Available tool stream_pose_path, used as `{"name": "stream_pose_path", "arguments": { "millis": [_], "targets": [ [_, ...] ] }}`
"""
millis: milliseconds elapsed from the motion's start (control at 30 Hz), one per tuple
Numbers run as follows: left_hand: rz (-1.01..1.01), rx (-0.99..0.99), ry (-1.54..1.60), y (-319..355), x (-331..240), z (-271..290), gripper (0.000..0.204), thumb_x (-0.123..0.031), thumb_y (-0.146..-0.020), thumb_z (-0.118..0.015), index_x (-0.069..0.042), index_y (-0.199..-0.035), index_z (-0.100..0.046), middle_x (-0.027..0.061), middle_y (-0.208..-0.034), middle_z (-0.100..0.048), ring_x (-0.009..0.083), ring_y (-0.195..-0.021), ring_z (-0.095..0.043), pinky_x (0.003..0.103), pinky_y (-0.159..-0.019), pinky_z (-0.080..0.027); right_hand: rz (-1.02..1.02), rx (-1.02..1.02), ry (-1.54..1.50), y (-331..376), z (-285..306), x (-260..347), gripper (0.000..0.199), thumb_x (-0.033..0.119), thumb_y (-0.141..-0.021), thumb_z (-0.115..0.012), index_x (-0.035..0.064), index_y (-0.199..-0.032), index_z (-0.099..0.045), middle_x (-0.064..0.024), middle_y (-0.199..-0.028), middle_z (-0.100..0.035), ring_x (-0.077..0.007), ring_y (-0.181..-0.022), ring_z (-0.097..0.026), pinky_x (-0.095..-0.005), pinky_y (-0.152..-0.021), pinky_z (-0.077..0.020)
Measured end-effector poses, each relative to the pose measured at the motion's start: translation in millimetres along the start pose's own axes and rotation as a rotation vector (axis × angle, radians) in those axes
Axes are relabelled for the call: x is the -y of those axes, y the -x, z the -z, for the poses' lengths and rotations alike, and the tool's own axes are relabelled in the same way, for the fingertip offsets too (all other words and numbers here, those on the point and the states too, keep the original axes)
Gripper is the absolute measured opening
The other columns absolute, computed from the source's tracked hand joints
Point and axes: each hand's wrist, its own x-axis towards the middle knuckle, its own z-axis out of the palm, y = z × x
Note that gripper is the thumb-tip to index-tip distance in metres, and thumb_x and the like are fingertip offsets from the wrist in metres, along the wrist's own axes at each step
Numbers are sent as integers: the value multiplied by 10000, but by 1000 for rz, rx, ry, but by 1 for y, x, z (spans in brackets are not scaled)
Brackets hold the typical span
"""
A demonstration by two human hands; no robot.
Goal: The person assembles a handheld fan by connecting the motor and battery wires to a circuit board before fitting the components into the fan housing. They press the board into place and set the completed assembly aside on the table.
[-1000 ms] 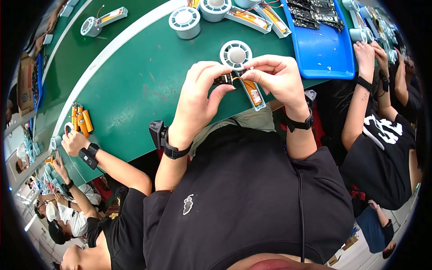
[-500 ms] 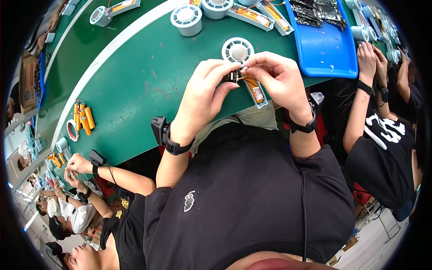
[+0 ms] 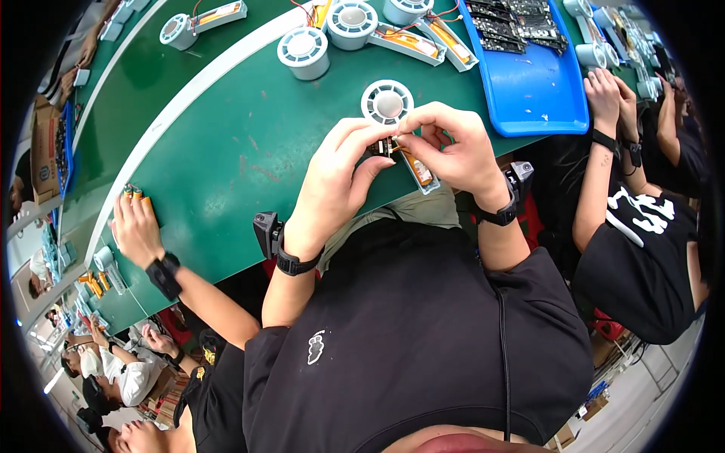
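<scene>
Between the thumb and fingers of my left hand (image 3: 325, 177) is a small black circuit board (image 3: 382, 146). My right hand (image 3: 461, 147) is closed in a pinch at the board's right edge, on the end of thin wires (image 3: 402, 149); the fingers mostly hide that end. Just beyond my fingertips lies a light-blue round housing (image 3: 387, 101) with a spoked grille and a pale centre. Its narrow handle, holding an orange battery (image 3: 420, 171), extends toward me, partly behind my right hand. Both wrists wear black straps with small devices.
A blue tray (image 3: 536, 98) with stacked circuit boards (image 3: 521, 26) stands at the far right. Several similar light-blue units (image 3: 303, 53) lie at the back of the green table (image 3: 219, 181). At left, a co-worker's hand (image 3: 137, 226) covers orange batteries. Another person sits at right.
My hands remain together at the board, slightly lower in view. The co-worker at left has reached forward onto the orange batteries. The whole view has shifted a little.
</scene>
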Motion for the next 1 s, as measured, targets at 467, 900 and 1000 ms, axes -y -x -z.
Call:
{"name": "stream_pose_path", "arguments": {
  "millis": [467,900,1000],
  "targets": [
    [-47,-115,-3,-3,1,-3,374,-14,-790,-822,-42,-1145,-707,125,-1083,-698,281,-916,-720,353,-757,-596,457,-200,177,0,-13,-15,231,-79,-746,-802,51,-926,-739,-54,-914,-782,-87,-512,-549,-234,-477,-413],
    [-120,-123,-148,1,-2,-7,348,20,-747,-852,1,-1072,-729,129,-1020,-703,288,-879,-709,349,-763,-575,496,-278,219,6,-10,-13,295,14,-723,-806,82,-1009,-787,-32,-832,-760,-184,-549,-641,-299,-490,-467],
    [-147,-137,-151,0,-1,-10,343,29,-762,-837,9,-1086,-724,131,-1018,-699,290,-876,-706,347,-764,-573,467,-225,260,12,-9,-11,293,23,-749,-792,102,-1032,-787,-39,-808,-749,-193,-538,-632,-312,-496,-478]
  ]
}}
